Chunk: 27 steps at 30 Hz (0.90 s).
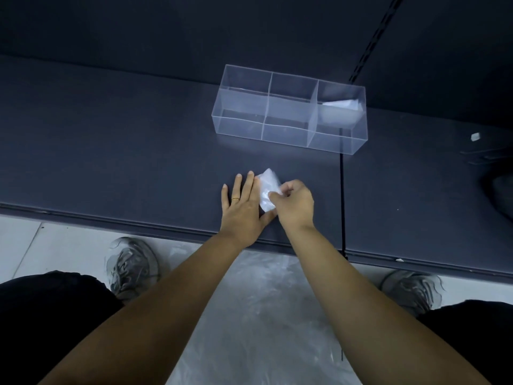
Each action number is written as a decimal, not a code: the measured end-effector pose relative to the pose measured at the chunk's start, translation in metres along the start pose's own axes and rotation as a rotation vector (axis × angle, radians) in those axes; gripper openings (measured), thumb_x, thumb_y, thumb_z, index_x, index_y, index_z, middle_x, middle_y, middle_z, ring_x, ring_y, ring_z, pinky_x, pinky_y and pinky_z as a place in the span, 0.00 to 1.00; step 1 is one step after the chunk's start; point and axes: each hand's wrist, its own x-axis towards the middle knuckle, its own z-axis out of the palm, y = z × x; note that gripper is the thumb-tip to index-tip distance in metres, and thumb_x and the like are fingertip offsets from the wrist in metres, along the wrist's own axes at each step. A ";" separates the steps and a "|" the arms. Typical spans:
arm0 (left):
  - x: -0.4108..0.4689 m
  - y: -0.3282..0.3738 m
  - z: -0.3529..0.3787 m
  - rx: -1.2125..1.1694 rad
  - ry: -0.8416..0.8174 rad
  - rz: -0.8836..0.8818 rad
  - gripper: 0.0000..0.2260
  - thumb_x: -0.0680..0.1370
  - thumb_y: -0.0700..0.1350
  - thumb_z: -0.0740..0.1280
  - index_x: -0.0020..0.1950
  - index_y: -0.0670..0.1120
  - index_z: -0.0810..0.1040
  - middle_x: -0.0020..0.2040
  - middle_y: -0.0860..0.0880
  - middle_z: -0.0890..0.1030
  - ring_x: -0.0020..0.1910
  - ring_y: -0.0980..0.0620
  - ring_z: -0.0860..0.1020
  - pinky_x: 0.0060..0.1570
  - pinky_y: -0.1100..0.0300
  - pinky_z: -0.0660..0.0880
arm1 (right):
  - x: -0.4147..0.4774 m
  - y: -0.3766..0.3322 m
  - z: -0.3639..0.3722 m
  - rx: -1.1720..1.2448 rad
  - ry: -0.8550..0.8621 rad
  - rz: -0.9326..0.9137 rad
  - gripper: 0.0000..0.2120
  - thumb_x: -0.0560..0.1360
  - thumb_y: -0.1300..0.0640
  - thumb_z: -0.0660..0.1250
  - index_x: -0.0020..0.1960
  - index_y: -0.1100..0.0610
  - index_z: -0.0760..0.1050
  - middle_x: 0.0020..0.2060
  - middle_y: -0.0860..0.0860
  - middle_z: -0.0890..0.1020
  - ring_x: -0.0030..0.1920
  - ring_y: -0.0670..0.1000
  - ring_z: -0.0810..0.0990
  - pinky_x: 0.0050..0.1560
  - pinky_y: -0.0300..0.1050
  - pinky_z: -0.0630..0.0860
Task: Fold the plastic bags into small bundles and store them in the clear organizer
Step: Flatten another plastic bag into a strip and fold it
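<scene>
A small folded white plastic bag (267, 190) lies on the dark table between my hands. My left hand (243, 207) rests flat beside it, fingers straight, its thumb reaching under the bag's near edge. My right hand (293, 202) curls over the bag's right side and pinches its edge with the fingertips. Behind them stands the clear organizer (288, 112) with three compartments across. A folded bag bundle (341, 107) sits in its right compartment; the left and middle ones hold nothing.
The dark table (138, 151) ends at a front edge just below my wrists. More clear plastic bags (258, 315) lie on the floor between my grey shoes. A small white scrap (475, 137) and a dark object (502, 195) sit at the far right.
</scene>
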 end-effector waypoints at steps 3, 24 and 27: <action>-0.002 0.004 -0.011 -0.275 0.006 -0.056 0.36 0.77 0.62 0.61 0.78 0.47 0.51 0.79 0.51 0.49 0.77 0.53 0.43 0.73 0.52 0.37 | 0.004 0.001 -0.012 0.111 -0.050 0.001 0.12 0.69 0.67 0.69 0.47 0.56 0.71 0.40 0.52 0.79 0.40 0.50 0.78 0.37 0.37 0.72; 0.111 0.064 -0.093 -0.523 0.464 0.057 0.06 0.78 0.43 0.66 0.53 0.45 0.80 0.51 0.49 0.81 0.51 0.53 0.76 0.54 0.63 0.70 | 0.175 -0.079 -0.144 0.364 0.210 -0.019 0.09 0.71 0.62 0.74 0.37 0.57 0.75 0.35 0.49 0.78 0.33 0.43 0.75 0.25 0.27 0.70; 0.107 0.054 -0.070 -0.158 0.366 0.230 0.18 0.80 0.49 0.63 0.68 0.44 0.73 0.66 0.46 0.74 0.67 0.46 0.68 0.71 0.54 0.57 | 0.212 -0.078 -0.134 0.317 0.283 -0.009 0.11 0.71 0.61 0.74 0.35 0.55 0.72 0.35 0.49 0.78 0.36 0.46 0.76 0.27 0.30 0.71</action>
